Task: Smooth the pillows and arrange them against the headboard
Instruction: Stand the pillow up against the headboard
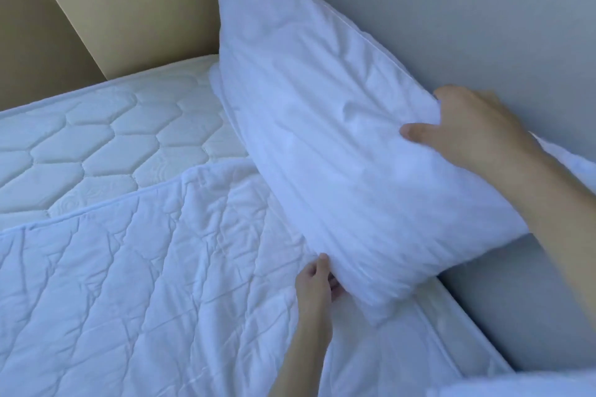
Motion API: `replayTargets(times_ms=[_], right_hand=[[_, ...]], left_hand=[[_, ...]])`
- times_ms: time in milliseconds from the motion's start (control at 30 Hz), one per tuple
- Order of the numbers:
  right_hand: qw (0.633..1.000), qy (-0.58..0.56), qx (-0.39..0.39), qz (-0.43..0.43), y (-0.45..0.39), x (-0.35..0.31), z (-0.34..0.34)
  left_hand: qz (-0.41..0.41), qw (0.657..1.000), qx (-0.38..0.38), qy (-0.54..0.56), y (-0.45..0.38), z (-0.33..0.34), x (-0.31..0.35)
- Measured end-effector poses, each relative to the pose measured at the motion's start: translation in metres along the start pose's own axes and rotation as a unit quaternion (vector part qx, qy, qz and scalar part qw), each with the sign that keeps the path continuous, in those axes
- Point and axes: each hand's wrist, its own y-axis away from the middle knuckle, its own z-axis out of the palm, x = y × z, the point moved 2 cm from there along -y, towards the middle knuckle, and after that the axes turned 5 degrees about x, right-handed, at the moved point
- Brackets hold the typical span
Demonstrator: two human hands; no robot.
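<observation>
The pillow (322,145) is propped at a tilt against the grey headboard (451,26). The right hand (477,132) pinches its top edge and the left hand (314,284) grips the bottom corner down by the quilt (129,267). Honestly the risk is the slant: let go now and it'll probably slump forward or slide sideways onto the mattress (96,132), with the creases still in it.

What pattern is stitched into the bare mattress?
White hexagon quilting on the mattress, head view.

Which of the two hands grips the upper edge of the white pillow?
The right hand pinches the white pillow's upper edge; the left hand holds its lower corner.
</observation>
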Motion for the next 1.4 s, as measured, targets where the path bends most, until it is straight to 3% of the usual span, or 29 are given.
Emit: replayTargets(times_ms=[167, 267, 467, 600, 667, 800, 900, 1133, 1300, 1400], right_hand=[[0.997, 0.067, 0.048, 0.003, 0.032, 0.024, -0.011], [0.988, 0.113, 0.095, -0.037, 0.044, 0.027, -0.012], [0.955, 0.174, 0.222, -0.087, 0.051, 0.035, -0.049], [0.951, 0.240, 0.186, -0.064, 0.062, 0.053, -0.029], [0.948, 0.251, 0.186, -0.062, 0.065, 0.061, -0.018], [0.956, 0.188, 0.216, -0.061, 0.055, 0.055, -0.021], [0.968, 0.117, 0.210, -0.077, 0.035, 0.029, -0.023], [0.986, -0.051, 0.113, -0.111, -0.045, -0.068, -0.004], [0.982, 0.004, 0.102, -0.159, -0.102, -0.132, 0.028], [0.982, -0.008, 0.094, -0.166, -0.130, -0.159, 0.044]], left_hand=[[-0.046, 0.997, -0.060, 0.022, 0.023, 0.014, -0.024], [0.023, 0.989, -0.103, -0.105, 0.026, 0.013, -0.029], [0.078, 0.976, 0.004, -0.201, 0.040, -0.006, -0.047], [0.134, 0.961, 0.015, -0.241, 0.046, -0.016, -0.056], [0.156, 0.963, 0.009, -0.220, 0.043, -0.018, -0.046], [0.216, 0.963, 0.082, -0.139, 0.026, -0.018, -0.001], [0.226, 0.970, 0.058, -0.062, 0.000, -0.009, 0.047], [0.125, 0.976, -0.056, 0.168, -0.081, 0.002, 0.147], [0.113, 0.964, -0.055, 0.236, -0.126, 0.007, 0.187], [0.047, 0.948, -0.051, 0.312, -0.146, 0.009, 0.200]])
